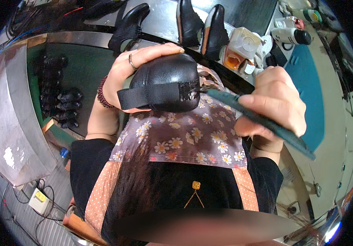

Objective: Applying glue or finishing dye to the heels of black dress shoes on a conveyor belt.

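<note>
My left hand (121, 74) is wrapped around a black leather shoe (166, 69), holding it in front of my chest. Its rounded end shows, with a ribbed black webbing strip (147, 96) lying across the leather. A brush with a long teal handle (227, 101) is gripped in my right hand (276, 102), its fingers closed around the handle. The dark bristle end touches or nearly touches the shoe at the strip's right end. A shiny, wet-looking patch (188, 92) shows there. The rest of the shoe is hidden by my left hand and the viewing angle.
Black boots (130, 26) and two more (213, 33) stand on the metal surface ahead. Right of them is a clear container with amber liquid (234, 60), then a white bottle (285, 35). Several dark shoes (68, 102) lie at left beyond a metal panel (16, 119).
</note>
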Motion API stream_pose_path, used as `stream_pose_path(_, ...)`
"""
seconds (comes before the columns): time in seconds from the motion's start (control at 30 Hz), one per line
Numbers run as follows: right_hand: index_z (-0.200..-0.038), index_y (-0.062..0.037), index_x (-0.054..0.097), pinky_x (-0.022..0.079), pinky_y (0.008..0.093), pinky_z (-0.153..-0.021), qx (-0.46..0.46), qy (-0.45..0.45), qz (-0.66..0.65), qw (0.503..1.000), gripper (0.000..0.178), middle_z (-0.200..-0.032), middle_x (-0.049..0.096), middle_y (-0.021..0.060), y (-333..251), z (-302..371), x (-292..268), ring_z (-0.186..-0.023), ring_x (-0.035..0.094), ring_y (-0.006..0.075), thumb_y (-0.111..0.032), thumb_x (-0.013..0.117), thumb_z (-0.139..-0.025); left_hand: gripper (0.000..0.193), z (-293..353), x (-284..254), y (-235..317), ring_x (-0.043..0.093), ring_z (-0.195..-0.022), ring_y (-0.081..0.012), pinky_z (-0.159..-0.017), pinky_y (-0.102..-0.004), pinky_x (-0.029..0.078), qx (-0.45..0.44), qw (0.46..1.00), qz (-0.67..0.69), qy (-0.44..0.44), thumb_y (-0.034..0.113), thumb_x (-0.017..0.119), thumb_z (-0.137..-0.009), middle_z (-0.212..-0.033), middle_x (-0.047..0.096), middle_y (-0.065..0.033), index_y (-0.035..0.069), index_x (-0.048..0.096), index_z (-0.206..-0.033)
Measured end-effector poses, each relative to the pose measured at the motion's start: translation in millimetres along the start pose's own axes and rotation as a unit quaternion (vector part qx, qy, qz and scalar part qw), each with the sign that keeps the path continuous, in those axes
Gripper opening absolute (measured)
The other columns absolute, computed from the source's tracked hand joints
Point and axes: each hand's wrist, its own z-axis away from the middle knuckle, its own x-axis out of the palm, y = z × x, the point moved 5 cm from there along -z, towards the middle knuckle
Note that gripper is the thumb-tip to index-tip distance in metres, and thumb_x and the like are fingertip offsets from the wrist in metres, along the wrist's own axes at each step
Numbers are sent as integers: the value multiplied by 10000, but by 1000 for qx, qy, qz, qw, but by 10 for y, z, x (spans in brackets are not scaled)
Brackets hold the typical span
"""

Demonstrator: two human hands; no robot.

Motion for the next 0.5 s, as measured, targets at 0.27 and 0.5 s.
stream_pose_path(0.27, -757, -23, 621, 383, 315, -480, -2, -38, -150, 988, 449, -586, 551, 34, 59, -163, 224, -519, 476, 199, -455, 741, -734, 451, 216, -46, 121, 644, -1024, -320, -919, -384, 481, 38, 991, -45, 117, 208, 681, -779, -1096, 646, -211, -57, 589, -1133)
stream_pose_path(0.5, -742, 4, 650, 370, 300, -482, 52, -153, -88, 983, 273, -620, 606, 72, 484, -188, 332, -522, 513, 204, -210, 810, -684, 579, 645, -211, 144, 651, -990, -337, -882, -371, 496, -15, 975, -145, 168, 311, 733, -704, -1074, 650, -200, -58, 588, -1126)
